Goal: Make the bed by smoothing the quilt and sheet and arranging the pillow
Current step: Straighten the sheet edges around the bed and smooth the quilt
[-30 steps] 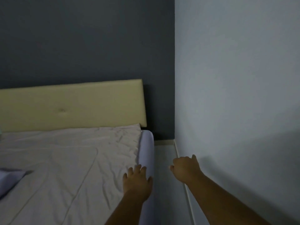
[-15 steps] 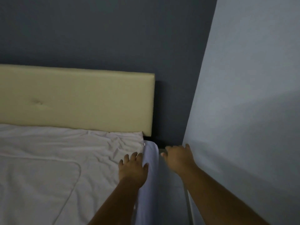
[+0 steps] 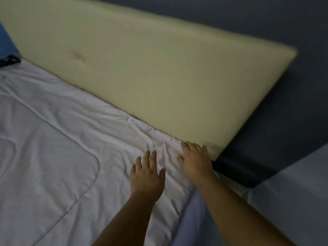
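A white quilt [image 3: 58,148] with stitched seams covers the bed up to the cream padded headboard [image 3: 150,73]. My left hand [image 3: 146,173] lies flat on the wrinkled quilt near its top right corner, fingers spread. Just to its right, my right hand [image 3: 194,159] presses flat on the quilt corner, fingertips at the foot of the headboard. A pale sheet [image 3: 191,215] shows on the mattress side below the quilt edge, between my forearms. No pillow is in view.
A dark grey wall [image 3: 266,23] rises behind the headboard. A light wall [image 3: 292,201] stands close on the right, leaving a narrow gap beside the bed. A blue object [image 3: 7,45] with a dark strap sits at the far left by the headboard.
My view has swung left and tilted down over the bed. My right hand came from the gap beside the mattress onto the quilt corner. My left hand slid further up the quilt.
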